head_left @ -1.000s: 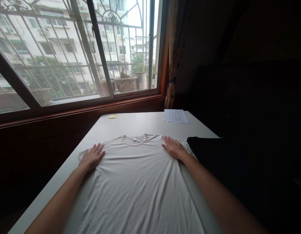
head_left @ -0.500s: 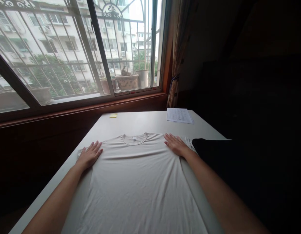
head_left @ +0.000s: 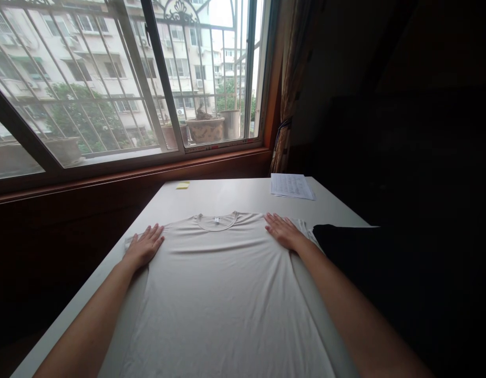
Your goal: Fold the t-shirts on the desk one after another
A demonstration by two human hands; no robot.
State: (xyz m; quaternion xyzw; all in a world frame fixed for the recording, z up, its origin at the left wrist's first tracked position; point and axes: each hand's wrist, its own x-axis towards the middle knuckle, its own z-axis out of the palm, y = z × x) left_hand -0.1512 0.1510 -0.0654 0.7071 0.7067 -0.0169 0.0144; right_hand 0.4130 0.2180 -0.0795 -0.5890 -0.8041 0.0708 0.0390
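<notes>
A white T-shirt point(head_left: 223, 289) lies spread on the white table point(head_left: 223, 197), its round neckline toward the far edge and its lower part running out of view at the bottom. My left hand point(head_left: 144, 247) rests flat on the shirt's left shoulder and sleeve, fingers stretched out. On the opposite shoulder, my right hand point(head_left: 282, 231) lies palm down, fingers extended toward the collar. Soft creases cross the chest between the hands. Both sleeves are partly covered by my hands.
A yellow sticky note pad point(head_left: 183, 185) lies at the table's far left, and printed papers point(head_left: 292, 186) at the far right. Dark cloth point(head_left: 345, 252) covers the table's right side. Beyond stand a barred window point(head_left: 109, 89) and a tied curtain point(head_left: 284, 121).
Both hands stay on the shirt's shoulders, nearly unmoved. The view has shifted very slightly; the shirt lies as before.
</notes>
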